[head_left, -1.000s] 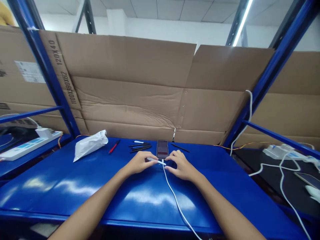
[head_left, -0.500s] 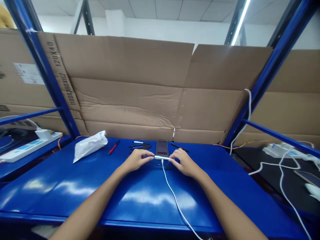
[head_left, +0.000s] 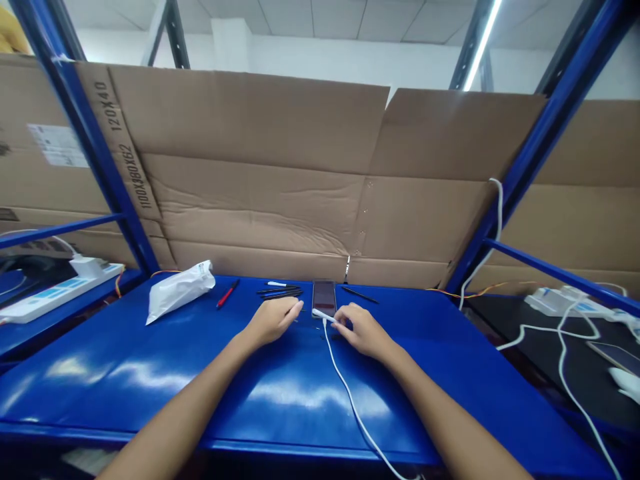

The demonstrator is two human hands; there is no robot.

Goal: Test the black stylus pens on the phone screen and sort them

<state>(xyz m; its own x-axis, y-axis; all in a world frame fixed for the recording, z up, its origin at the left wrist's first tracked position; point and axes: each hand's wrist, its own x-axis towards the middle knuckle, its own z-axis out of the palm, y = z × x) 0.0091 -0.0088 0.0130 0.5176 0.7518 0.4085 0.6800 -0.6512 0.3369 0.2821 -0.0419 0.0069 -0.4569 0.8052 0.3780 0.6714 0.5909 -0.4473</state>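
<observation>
My right hand (head_left: 364,327) pinches a white pen (head_left: 324,315) near its right end, its other end tilted up to the left. The pen is in front of a dark phone (head_left: 325,296), which lies on the blue table with a white cable (head_left: 350,395) at its near end. My left hand (head_left: 275,319) is closed, thumb against the fingers, to the left of the pen and apart from it. Whatever those fingers hold is too small or hidden to name. Small dark bits (head_left: 336,337) lie under my right hand.
Several dark pens (head_left: 280,292) lie behind my left hand, with a red pen (head_left: 228,294) and a white plastic bag (head_left: 181,291) farther left. Another black pen (head_left: 360,294) is right of the phone. A cardboard wall (head_left: 260,167) closes the back between blue posts.
My left hand has let go of the pen's left end and moved slightly left. The pen, now in my right hand alone, has turned so its left end points up.
</observation>
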